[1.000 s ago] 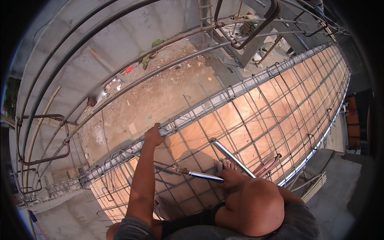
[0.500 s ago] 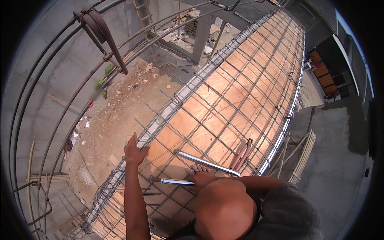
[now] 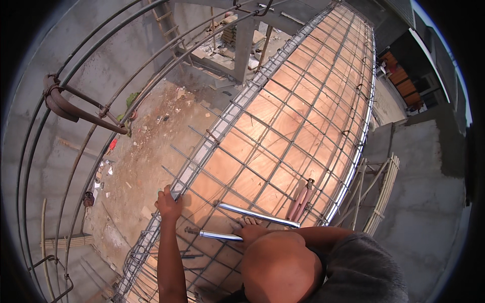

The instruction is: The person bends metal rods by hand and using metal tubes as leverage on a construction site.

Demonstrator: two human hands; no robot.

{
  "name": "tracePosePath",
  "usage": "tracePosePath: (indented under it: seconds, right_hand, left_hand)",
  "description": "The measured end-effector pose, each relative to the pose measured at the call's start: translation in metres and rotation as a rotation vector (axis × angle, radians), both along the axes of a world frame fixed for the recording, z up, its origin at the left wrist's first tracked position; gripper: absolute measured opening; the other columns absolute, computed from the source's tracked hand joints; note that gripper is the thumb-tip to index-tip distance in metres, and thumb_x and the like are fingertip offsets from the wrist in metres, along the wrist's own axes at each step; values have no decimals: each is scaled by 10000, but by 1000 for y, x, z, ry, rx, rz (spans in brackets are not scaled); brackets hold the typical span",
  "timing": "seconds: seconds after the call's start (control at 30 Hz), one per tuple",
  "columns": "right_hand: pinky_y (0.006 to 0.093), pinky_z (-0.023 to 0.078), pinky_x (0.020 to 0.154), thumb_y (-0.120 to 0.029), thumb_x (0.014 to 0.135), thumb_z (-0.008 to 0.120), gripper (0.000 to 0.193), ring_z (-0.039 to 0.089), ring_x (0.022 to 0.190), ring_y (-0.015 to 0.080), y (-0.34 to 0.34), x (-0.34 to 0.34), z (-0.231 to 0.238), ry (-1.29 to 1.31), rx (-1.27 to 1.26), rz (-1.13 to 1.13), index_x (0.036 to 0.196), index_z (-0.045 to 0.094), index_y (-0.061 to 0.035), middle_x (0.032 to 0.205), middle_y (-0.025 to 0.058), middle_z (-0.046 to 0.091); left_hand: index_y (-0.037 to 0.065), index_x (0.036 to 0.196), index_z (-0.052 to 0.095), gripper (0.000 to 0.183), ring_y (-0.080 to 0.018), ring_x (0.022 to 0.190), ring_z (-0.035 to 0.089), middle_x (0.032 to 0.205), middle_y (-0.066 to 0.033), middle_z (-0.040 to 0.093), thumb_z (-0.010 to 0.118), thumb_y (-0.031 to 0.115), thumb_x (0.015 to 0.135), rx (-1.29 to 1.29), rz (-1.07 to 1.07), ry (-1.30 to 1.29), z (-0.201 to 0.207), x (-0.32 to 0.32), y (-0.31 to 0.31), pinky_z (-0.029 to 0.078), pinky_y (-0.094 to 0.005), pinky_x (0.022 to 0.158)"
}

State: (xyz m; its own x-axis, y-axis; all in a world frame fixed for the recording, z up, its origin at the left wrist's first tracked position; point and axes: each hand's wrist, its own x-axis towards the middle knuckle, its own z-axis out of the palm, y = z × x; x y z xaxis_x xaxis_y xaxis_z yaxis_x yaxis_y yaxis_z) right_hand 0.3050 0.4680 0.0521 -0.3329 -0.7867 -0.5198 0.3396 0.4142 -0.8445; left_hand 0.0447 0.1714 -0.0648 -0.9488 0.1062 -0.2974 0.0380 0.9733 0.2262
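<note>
My left hand (image 3: 169,203) reaches to the left edge of a steel rebar mesh (image 3: 285,121), its fingers curled over the outer reinforcing bar. In the middle foreground my right hand (image 3: 248,233) is partly hidden behind my bent knee (image 3: 282,260). It is closed around the near end of a short shiny metal bar (image 3: 221,236) with a brown, rough far end. A longer shiny metal tube (image 3: 260,214) lies across the mesh just beyond. Pliers with reddish handles (image 3: 300,199) rest on the bars to the right.
Plywood sheeting (image 3: 262,131) lies under the mesh, which runs far to the upper right. Long curved bars with a hooked steel piece (image 3: 63,106) stand on the left. A dirt floor with rubble (image 3: 146,146) is below. A ladder (image 3: 166,22) leans at the back; bundled poles (image 3: 381,194) are right.
My left hand has drawn its spread fingers together over the edge bar and sits slightly lower in the picture. The whole view has shifted a little. My right hand stays by the metal bar.
</note>
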Motion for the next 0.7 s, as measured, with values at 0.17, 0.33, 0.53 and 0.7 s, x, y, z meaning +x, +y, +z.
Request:
tracePosePath:
  seconds: [0.17, 0.33, 0.53, 0.7]
  right_hand:
    - [505, 362, 1017, -454, 890, 656, 615, 488, 1197, 402, -1, -4, -1, -29, -35, 38, 1391, 470, -148, 1309, 208, 472]
    - [523, 331, 1064, -473, 892, 648, 667, 453, 1255, 423, 0, -5, -9, -30, -7, 32, 1441, 430, -162, 1385, 219, 429]
    - [546, 293, 1121, -495, 894, 639, 731, 411, 1324, 448, -24, -42, -81, 226, 462, -100, 1501, 383, -179, 1475, 232, 378]
    - [561, 263, 1164, -510, 888, 639, 789, 370, 1381, 464, -28, -39, -90, 244, 545, -138, 1548, 342, -194, 1545, 246, 328]
  left_hand:
    - [99, 1392, 468, 666, -355, 1062, 569, 1171, -173, 518, 742, 321, 827, 12, -41, 94, -3, 4, -4, 353, -501, 962]
    - [114, 1408, 445, 683, -341, 1110, 534, 1210, -167, 484, 740, 337, 833, -12, -25, 102, -7, 7, 6, 330, -500, 977]
    - [116, 1426, 416, 712, -334, 1122, 523, 1230, -160, 467, 737, 354, 837, -58, -36, 118, -15, 6, -3, 323, -499, 972]
    - [130, 1415, 415, 706, -347, 1145, 528, 1217, -161, 481, 738, 368, 833, -17, -5, -5, -3, 4, 10, 339, -529, 966]
